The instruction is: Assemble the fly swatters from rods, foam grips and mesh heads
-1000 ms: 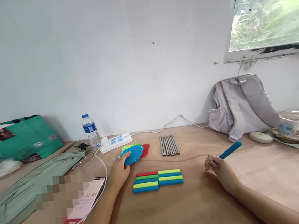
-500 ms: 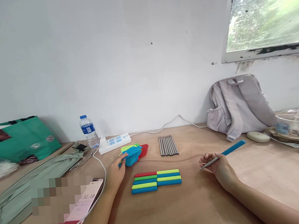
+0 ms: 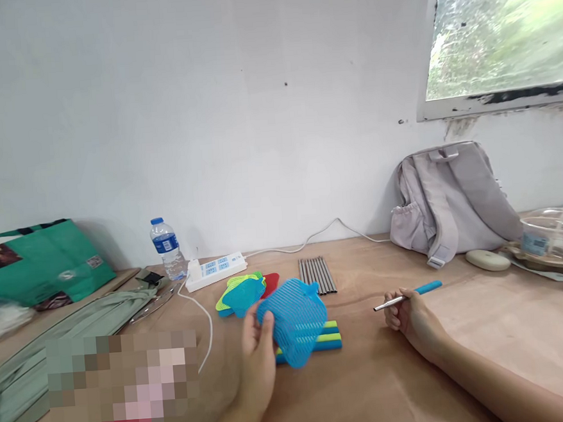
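Note:
My left hand [image 3: 261,347] pinches a blue mesh fly swatter head [image 3: 294,316] by its left edge, raised over the table. Behind it, partly covered, lie blue and yellow-green handle grips [image 3: 329,337]. In my right hand [image 3: 409,314] is a fly swatter handle: a metal rod with a blue grip [image 3: 429,287], its bare end pointing left. Further left, more swatter heads [image 3: 243,295] in blue, yellow-green and red overlap in a pile. Several metal rods [image 3: 317,276] lie side by side beyond the raised head.
A white power strip [image 3: 218,270] and a water bottle [image 3: 167,248] stand near the wall. At the back right are a grey backpack [image 3: 454,202], an oval beige case [image 3: 487,259] and a plastic cup [image 3: 553,230]. Green cloth [image 3: 64,345] lies left, beside a blurred-out patch.
My left hand has lifted a blue swatter head off the pile and brought it right, over the grips. In my right hand the handle has turned, its metal end now higher.

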### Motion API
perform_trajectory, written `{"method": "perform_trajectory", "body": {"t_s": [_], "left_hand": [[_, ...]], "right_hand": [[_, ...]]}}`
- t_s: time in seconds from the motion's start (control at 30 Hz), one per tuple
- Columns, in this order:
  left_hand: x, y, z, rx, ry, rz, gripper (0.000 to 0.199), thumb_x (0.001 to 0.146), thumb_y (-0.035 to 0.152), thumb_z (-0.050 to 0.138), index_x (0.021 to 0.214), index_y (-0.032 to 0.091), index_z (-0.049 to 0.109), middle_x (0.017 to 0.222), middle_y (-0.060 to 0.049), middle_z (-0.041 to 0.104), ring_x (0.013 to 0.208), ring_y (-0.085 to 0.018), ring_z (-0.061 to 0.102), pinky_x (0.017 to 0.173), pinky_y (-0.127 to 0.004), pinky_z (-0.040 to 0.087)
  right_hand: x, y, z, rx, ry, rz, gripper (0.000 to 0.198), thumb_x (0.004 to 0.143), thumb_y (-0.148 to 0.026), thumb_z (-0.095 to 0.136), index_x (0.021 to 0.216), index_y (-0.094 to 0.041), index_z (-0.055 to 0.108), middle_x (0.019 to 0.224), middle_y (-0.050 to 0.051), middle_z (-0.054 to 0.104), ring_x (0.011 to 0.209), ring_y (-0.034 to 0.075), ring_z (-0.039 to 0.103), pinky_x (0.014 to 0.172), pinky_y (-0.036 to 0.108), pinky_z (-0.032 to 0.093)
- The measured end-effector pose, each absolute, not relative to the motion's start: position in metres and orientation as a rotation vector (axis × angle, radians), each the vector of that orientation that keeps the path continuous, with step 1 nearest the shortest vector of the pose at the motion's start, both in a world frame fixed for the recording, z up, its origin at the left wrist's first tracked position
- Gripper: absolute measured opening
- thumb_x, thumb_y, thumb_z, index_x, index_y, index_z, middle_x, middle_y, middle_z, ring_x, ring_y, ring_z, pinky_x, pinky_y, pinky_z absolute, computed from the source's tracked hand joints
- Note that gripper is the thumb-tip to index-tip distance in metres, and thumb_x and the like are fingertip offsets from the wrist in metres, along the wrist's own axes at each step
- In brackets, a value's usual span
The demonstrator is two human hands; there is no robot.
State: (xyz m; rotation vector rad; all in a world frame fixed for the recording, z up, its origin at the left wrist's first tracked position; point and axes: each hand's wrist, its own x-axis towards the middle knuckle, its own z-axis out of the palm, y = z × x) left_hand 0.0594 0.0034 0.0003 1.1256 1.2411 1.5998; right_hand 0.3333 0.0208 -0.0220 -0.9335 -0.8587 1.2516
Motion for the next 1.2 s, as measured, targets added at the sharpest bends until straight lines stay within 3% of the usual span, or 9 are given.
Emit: {"method": "perform_trajectory", "body": {"t_s": [0.13,0.2,0.43,1.2], "left_hand": [[0.081,-0.014,-0.008,1.255,1.102,1.326,0.045,0.074,0.054,0.055,0.102,0.019,0.051,0.091,-0.004,0.063,0.088,-0.021,0.059,0.080,-0.032,0.047],[0.083,-0.018,-0.007,1.316,1.084,1.255,0.042,0.074,0.053,0.054,0.099,0.019,0.051,0.092,-0.004,0.063,0.089,-0.022,0.058,0.082,-0.034,0.046],[0.081,-0.019,-0.005,1.360,1.090,1.215,0.042,0.076,0.053,0.051,0.102,0.020,0.048,0.095,-0.005,0.062,0.090,-0.021,0.058,0.083,-0.034,0.045],[0.082,-0.017,-0.007,1.385,1.071,1.219,0.038,0.079,0.051,0.048,0.100,0.020,0.045,0.092,-0.004,0.061,0.085,-0.019,0.057,0.080,-0.033,0.045]], "right_hand": [[0.327,0.014,-0.015,-0.887,-0.741,1.353,0.027,0.072,-0.046,0.055,0.067,-0.022,0.042,0.047,-0.007,0.039,0.036,0.009,0.033,0.038,0.023,0.027],[0.324,0.012,-0.013,-0.854,-0.688,1.404,0.029,0.070,-0.045,0.060,0.069,-0.022,0.042,0.047,-0.008,0.041,0.037,0.009,0.035,0.038,0.022,0.027],[0.317,0.003,-0.013,-0.779,-0.797,1.547,0.030,0.074,-0.048,0.060,0.071,-0.021,0.047,0.053,-0.003,0.053,0.047,0.012,0.049,0.045,0.023,0.036],[0.316,0.004,-0.014,-0.773,-0.766,1.529,0.026,0.074,-0.041,0.063,0.069,-0.019,0.051,0.052,-0.003,0.053,0.047,0.011,0.050,0.043,0.022,0.040]]}}
